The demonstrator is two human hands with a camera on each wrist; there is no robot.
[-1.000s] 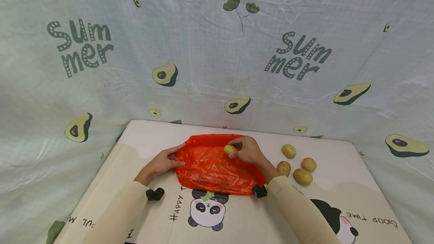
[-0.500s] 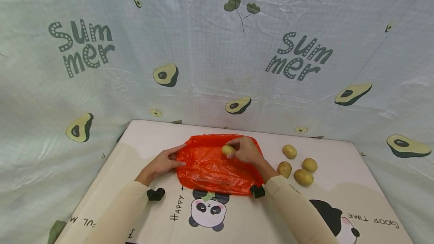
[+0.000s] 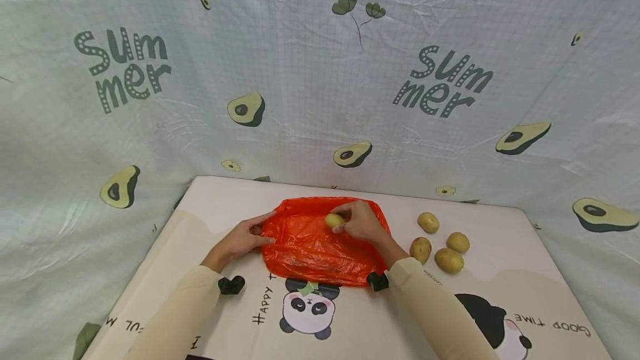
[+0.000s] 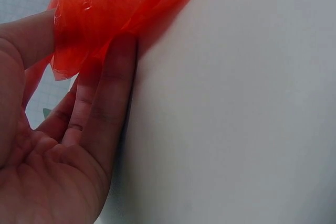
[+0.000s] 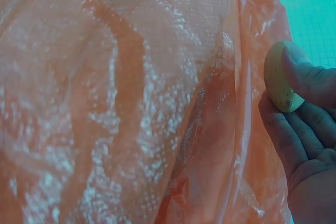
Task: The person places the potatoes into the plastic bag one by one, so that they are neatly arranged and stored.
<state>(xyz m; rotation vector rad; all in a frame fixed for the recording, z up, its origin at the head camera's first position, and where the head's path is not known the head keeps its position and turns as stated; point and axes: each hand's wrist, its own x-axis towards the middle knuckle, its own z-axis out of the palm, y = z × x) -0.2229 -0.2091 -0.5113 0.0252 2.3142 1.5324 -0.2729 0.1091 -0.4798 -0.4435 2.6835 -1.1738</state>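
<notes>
A red plastic bag (image 3: 320, 263) lies spread on the table, its mouth held wide. At its left end my left hand (image 3: 240, 239) holds the rim. In the left wrist view, the thumb (image 4: 31, 38) lies on one side of the thin plastic and the fingers (image 4: 107, 103) on the other. My right hand (image 3: 363, 222) pinches a small yellow potato (image 3: 334, 220) between thumb and fingertips, over the bag's mouth. The right wrist view has this potato (image 5: 280, 77) beside the bag's crinkled wall (image 5: 210, 145).
Several potatoes (image 3: 449, 260) lie to the right of the bag, close to the right forearm. The table (image 3: 260, 343) has a cover printed with pandas and lettering. Behind it hangs a pale curtain (image 3: 300, 71) with avocado prints.
My right hand has shifted slightly left over the bag with the potato in its fingers. My left hand keeps its place at the rim.
</notes>
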